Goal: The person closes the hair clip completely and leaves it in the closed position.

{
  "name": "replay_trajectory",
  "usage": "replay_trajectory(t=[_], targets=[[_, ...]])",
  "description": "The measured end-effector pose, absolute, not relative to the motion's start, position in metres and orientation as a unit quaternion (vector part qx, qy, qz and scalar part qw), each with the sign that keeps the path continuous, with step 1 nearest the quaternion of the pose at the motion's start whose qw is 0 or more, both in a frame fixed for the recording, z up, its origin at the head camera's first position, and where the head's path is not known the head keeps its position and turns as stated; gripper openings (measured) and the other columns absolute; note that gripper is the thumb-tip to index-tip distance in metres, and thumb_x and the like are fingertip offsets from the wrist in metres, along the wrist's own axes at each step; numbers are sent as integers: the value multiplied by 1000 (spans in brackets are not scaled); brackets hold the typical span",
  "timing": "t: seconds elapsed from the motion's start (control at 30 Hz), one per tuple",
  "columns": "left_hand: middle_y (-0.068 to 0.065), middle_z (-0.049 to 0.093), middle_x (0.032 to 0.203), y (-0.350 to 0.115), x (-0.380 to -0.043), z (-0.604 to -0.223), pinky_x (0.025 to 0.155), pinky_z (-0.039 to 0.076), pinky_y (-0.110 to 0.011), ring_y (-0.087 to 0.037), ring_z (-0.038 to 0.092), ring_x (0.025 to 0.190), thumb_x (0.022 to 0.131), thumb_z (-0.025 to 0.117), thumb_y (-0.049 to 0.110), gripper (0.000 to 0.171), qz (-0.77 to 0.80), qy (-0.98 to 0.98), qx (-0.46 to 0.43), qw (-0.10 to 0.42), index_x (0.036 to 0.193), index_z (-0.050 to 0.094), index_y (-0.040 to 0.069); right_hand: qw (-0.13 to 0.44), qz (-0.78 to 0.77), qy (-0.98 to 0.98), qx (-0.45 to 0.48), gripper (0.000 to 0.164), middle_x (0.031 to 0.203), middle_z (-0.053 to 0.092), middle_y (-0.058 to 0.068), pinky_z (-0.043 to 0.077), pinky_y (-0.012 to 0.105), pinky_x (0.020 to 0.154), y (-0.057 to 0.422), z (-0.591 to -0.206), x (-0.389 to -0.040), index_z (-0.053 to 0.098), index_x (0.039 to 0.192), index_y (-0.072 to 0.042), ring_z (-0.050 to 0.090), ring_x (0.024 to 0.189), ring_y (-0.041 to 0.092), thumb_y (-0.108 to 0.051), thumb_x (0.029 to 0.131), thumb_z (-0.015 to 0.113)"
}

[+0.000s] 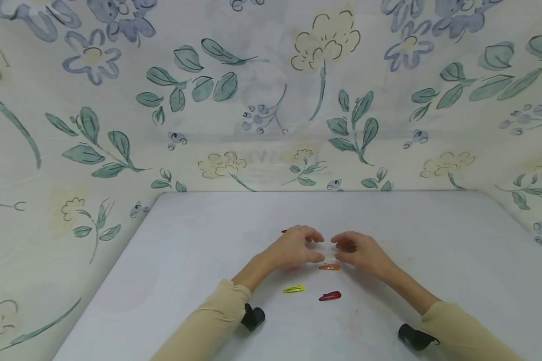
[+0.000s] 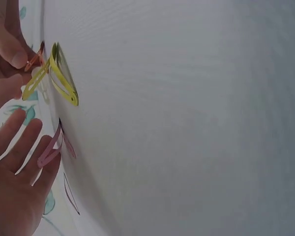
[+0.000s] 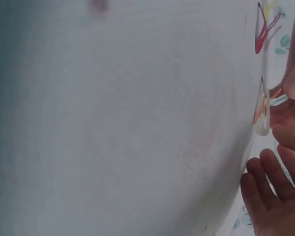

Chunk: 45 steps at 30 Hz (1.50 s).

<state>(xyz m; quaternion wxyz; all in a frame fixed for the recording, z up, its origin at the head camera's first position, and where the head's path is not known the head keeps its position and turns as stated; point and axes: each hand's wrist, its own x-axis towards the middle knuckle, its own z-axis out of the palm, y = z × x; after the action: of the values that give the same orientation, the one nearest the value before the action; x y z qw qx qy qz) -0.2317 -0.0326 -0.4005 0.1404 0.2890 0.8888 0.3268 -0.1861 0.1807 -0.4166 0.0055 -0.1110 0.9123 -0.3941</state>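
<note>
across the white table [image 1: 198,225] from me, a person's two bare hands face each other, fingertips turned inward, with a gap between them. the left hand [image 1: 298,246] is loosely curved, its thumb well away from its fingers; the right hand [image 1: 362,250] bends the same way, fingers relaxed. neither one grips anything. several small hair clips lie on the table around them. an orange clip [image 1: 329,267] sits just on the person's side of the gap, near both hands, and the right wrist view shows a pale clip [image 3: 262,129] close beside it. a pink clip [image 2: 49,156] is by the left hand, mostly hidden from above; i cannot tell whether the fingers touch it. nearer the person, a yellow clip [image 1: 293,289] lies on the left, and a red clip [image 1: 330,296] lies to the right of it. beyond the left hand, only the end of a dark reddish clip [image 1: 284,231] shows. the person wears cream sleeves [image 1: 208,321], with a black device [image 1: 254,318] at each forearm. behind the table hangs a pale cloth [image 1: 271,145] printed with green leaves and blue and yellow flowers.
</note>
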Motion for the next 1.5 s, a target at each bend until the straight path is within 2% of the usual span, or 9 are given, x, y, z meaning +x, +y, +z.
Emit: replay_trajectory(t=[0.13,0.47,0.87,1.23,1.5], targets=[[1,64,121,-32,-231,-400,102,44,-36,-17,52,116,85,74,26,39,313,890,300,140,121,68,14,9,-381,917,-121,30,113,67,7,53,43,94,179,-420,-187,67,117,-6,62,107,26,-8,87,71],[6,63,109,-29,-232,-405,96,45,-31,-13,49,108,84,74,24,32,274,898,319,126,114,71,15,-3,-329,935,-134,20,97,64,0,53,41,91,175,-422,-189,73,106,-7,61,98,21,-7,86,72],[3,63,115,-27,-229,-407,97,46,-34,-15,49,111,85,73,23,17,241,907,328,106,101,75,20,-1,-302,940,-157,11,94,61,0,51,40,86,176,-420,-190,74,93,-11,56,90,18,-4,86,72],[6,64,110,-26,-230,-405,99,45,-34,-14,49,111,87,71,19,12,252,906,323,110,99,74,20,-9,-305,937,-172,9,92,61,-1,51,40,85,178,-420,-189,73,91,-12,56,90,18,-4,86,71],[6,65,101,-27,-229,-403,90,47,-28,-13,51,101,89,68,14,14,263,904,319,106,102,72,15,-1,-318,934,-165,10,92,62,-2,51,38,83,177,-417,-189,73,95,-10,57,90,16,-6,87,71]])
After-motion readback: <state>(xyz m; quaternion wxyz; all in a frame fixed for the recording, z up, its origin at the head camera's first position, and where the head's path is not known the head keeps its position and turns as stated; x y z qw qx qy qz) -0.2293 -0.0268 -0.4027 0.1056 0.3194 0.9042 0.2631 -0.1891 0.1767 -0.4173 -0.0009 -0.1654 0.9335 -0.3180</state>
